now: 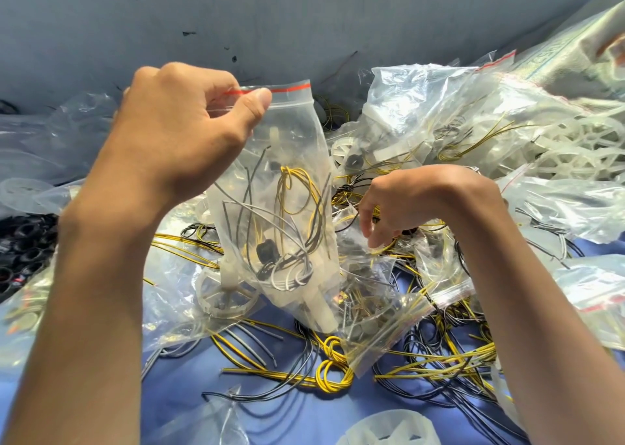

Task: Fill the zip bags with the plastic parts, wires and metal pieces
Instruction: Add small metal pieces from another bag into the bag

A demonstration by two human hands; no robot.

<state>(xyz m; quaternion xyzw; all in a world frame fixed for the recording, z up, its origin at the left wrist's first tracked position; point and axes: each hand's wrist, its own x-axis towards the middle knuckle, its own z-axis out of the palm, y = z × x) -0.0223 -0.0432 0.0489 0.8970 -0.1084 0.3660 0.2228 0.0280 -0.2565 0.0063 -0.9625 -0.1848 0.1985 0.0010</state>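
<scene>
My left hand (176, 133) pinches the part-filled zip bag (287, 208) at its mouth, while my right hand (406, 204) (fingers curled, hold unclear) hovers among loose wires (333, 348), one needed next.

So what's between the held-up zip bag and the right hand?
In the head view, a loose tangle of yellow and black wires lies between the zip bag and the right hand.

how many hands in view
2: the left hand pinches the clear red-striped zip bag at its top; the right hand reaches into the yellow and black wires; none hidden.
</scene>
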